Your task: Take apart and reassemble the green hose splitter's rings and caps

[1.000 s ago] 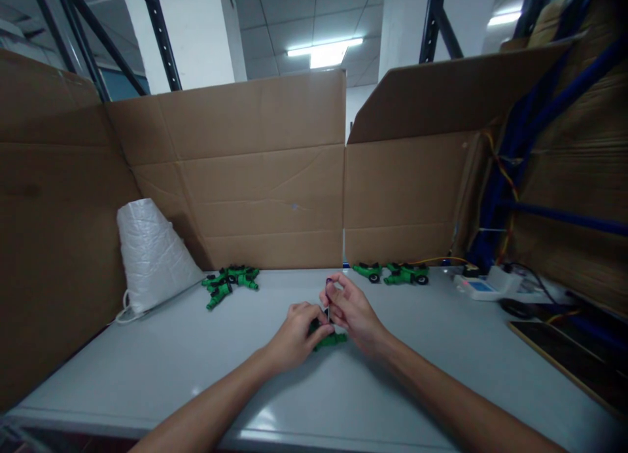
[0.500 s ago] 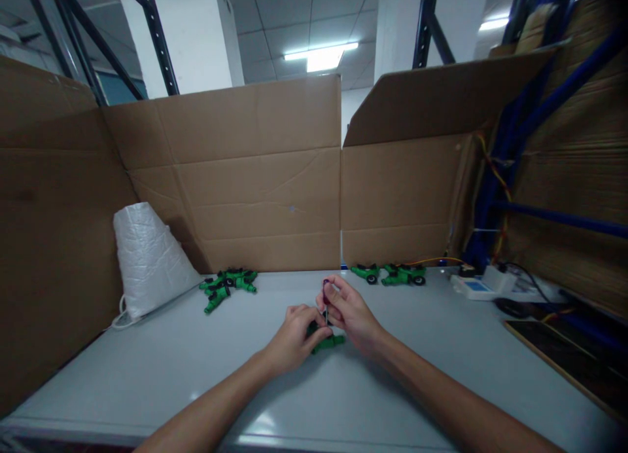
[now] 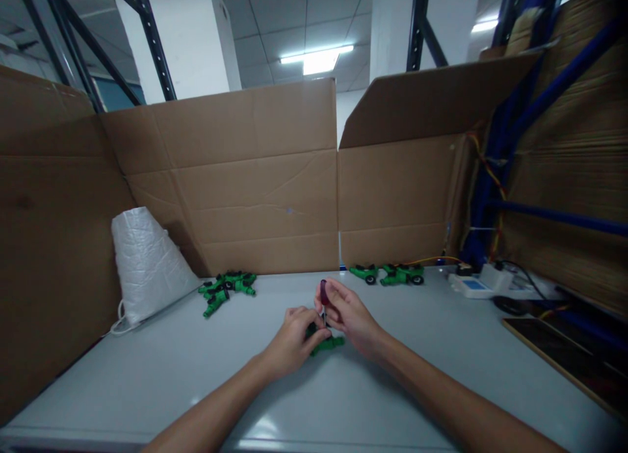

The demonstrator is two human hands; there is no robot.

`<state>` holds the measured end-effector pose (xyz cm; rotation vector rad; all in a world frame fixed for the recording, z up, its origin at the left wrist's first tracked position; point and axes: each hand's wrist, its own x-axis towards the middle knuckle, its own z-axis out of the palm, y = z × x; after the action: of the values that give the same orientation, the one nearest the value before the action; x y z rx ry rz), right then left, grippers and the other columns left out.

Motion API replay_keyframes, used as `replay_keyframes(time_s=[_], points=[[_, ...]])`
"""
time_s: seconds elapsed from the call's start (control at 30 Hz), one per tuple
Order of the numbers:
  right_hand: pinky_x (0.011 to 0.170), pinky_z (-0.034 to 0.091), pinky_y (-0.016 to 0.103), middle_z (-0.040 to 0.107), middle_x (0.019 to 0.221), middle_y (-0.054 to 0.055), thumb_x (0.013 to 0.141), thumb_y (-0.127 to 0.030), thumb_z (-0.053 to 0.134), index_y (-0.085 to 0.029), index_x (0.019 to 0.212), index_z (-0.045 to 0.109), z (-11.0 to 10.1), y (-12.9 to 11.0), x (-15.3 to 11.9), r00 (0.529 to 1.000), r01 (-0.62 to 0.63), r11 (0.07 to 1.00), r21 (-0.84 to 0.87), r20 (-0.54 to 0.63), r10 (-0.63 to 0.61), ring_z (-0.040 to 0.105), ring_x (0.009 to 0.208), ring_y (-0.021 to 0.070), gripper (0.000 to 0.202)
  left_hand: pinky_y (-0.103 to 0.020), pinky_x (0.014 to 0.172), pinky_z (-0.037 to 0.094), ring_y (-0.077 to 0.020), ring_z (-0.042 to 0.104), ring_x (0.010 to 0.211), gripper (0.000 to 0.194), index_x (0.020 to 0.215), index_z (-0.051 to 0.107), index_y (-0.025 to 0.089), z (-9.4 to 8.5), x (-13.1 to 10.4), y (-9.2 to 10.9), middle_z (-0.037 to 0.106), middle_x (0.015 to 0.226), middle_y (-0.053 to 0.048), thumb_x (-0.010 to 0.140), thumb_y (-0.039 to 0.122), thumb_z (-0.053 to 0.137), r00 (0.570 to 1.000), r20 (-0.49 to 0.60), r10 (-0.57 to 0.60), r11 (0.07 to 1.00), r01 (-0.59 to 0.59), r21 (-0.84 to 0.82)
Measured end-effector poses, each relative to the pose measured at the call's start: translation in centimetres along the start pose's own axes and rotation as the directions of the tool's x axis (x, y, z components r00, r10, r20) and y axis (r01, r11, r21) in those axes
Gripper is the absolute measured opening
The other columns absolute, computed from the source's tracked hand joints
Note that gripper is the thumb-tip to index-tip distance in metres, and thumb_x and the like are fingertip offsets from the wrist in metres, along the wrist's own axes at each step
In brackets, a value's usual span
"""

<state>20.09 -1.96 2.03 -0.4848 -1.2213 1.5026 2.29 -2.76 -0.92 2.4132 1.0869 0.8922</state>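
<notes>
Near the middle of the table, my left hand [image 3: 298, 340] is closed on a green toy vehicle [image 3: 328, 345], whose upper part is hidden by the fingers. My right hand [image 3: 349, 311] pinches a screwdriver [image 3: 324, 292] by its dark red handle. The screwdriver stands upright, its thin metal shaft pointing down at the toy between my left fingertips. Whether its tip sits on a screw is too small to tell.
Several green toy vehicle parts [image 3: 216, 301] lie at the back left beside a white padded bag [image 3: 150, 270]. More green toy vehicles with black wheels [image 3: 402, 275] stand at the back right, left of a white power strip [image 3: 483, 284]. Cardboard walls [image 3: 255, 204] enclose the table.
My right fingers have shifted on the screwdriver, so more of its handle shows. My left hand and the toy stay almost in place. The view has tilted slightly.
</notes>
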Motion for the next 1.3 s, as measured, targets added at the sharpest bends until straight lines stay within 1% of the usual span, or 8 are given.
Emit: replay_keyframes(time_s=[0.1, 0.27, 0.4, 0.5, 0.63, 0.87, 1.07, 1.3], points=[[0.035, 0.019, 0.015, 0.060, 0.075, -0.002, 0.087, -0.077, 0.066, -0.020, 0.093, 0.059, 0.0, 0.0, 0.0, 1.000, -0.017, 1.000, 0.019, -0.012, 0.017, 0.027, 0.044, 0.0039, 0.058, -0.039, 0.101, 0.042, -0.0240, 0.064, 0.103, 0.026, 0.098, 0.068, 0.021, 0.1, -0.1, -0.2, 0.073, 0.101, -0.007, 0.101, 0.046, 0.064, 1.000, -0.004, 0.004, 1.000, -0.004, 0.004], [0.036, 0.020, 0.014, 0.064, 0.070, -0.005, 0.082, -0.071, 0.077, -0.024, 0.098, 0.051, 0.1, -0.1, 0.0, 1.000, 0.017, 1.000, -0.016, 0.022, -0.016, 0.032, 0.040, 0.0041, 0.056, -0.037, 0.099, 0.042, -0.0232, 0.063, 0.100, 0.024, 0.097, 0.067, 0.020, 0.0, -0.1, -0.2, 0.072, 0.100, -0.006, 0.101, 0.044, 0.064, 1.000, 0.005, 0.008, 1.000, -0.008, 0.004], [0.035, 0.020, 0.015, 0.064, 0.073, -0.002, 0.089, -0.074, 0.066, -0.020, 0.091, 0.056, -0.2, 0.3, 0.0, 1.000, -0.004, 1.000, -0.014, 0.021, 0.004, 0.029, 0.041, 0.0034, 0.055, -0.038, 0.099, 0.042, -0.0238, 0.062, 0.102, 0.021, 0.099, 0.068, 0.021, -0.1, -0.1, 0.0, 0.073, 0.104, -0.007, 0.100, 0.041, 0.066, 1.000, 0.010, 0.004, 1.000, -0.004, 0.000], [0.034, 0.022, 0.016, 0.064, 0.072, -0.001, 0.090, -0.078, 0.061, -0.019, 0.092, 0.059, -0.5, 0.6, 0.1, 1.000, -0.030, 1.000, -0.010, -0.002, 0.030, 0.031, 0.040, 0.0040, 0.059, -0.039, 0.100, 0.042, -0.0242, 0.063, 0.104, 0.022, 0.100, 0.068, 0.021, -0.1, -0.1, 0.0, 0.073, 0.106, -0.007, 0.101, 0.042, 0.064, 1.000, 0.013, 0.011, 1.000, -0.011, -0.004], [0.035, 0.025, 0.015, 0.067, 0.072, -0.003, 0.085, -0.070, 0.075, -0.023, 0.098, 0.054, -0.5, 0.7, 0.2, 1.000, 0.020, 0.999, -0.043, 0.020, -0.019, 0.037, 0.039, 0.0049, 0.053, -0.038, 0.101, 0.042, -0.0241, 0.064, 0.103, 0.021, 0.101, 0.070, 0.021, -0.1, 0.0, 0.0, 0.073, 0.104, -0.007, 0.101, 0.041, 0.065, 0.999, 0.028, 0.018, 1.000, -0.018, 0.000], [0.034, 0.028, 0.016, 0.062, 0.066, -0.001, 0.089, -0.080, 0.060, -0.017, 0.086, 0.063, -0.6, 0.3, 0.1, 0.999, -0.044, 0.999, 0.012, -0.006, 0.044, 0.033, 0.039, 0.0037, 0.063, -0.037, 0.103, 0.040, -0.0230, 0.064, 0.105, 0.019, 0.100, 0.069, 0.022, -0.1, -0.1, 0.0, 0.074, 0.104, -0.005, 0.101, 0.040, 0.065, 0.999, 0.029, 0.017, 1.000, -0.017, 0.001], [0.034, 0.028, 0.014, 0.065, 0.071, -0.004, 0.082, -0.070, 0.078, -0.021, 0.092, 0.055, -0.4, 0.0, 0.1, 1.000, 0.005, 1.000, 0.010, -0.001, -0.005, 0.034, 0.039, 0.0033, 0.054, -0.036, 0.102, 0.041, -0.0229, 0.064, 0.104, 0.019, 0.099, 0.070, 0.022, -0.1, 0.0, 0.2, 0.074, 0.104, -0.005, 0.101, 0.041, 0.066, 0.999, 0.027, 0.019, 1.000, -0.018, -0.014], [0.034, 0.025, 0.014, 0.064, 0.069, -0.001, 0.089, -0.077, 0.064, -0.018, 0.090, 0.061, -0.7, 0.0, 0.0, 0.998, -0.064, 0.997, 0.041, -0.013, 0.065, 0.026, 0.038, 0.0017, 0.060, -0.037, 0.101, 0.041, -0.0224, 0.065, 0.100, 0.019, 0.099, 0.069, 0.021, -0.2, 0.0, 0.8, 0.073, 0.100, -0.005, 0.101, 0.040, 0.066, 0.998, 0.039, 0.041, 0.999, -0.041, -0.006]])
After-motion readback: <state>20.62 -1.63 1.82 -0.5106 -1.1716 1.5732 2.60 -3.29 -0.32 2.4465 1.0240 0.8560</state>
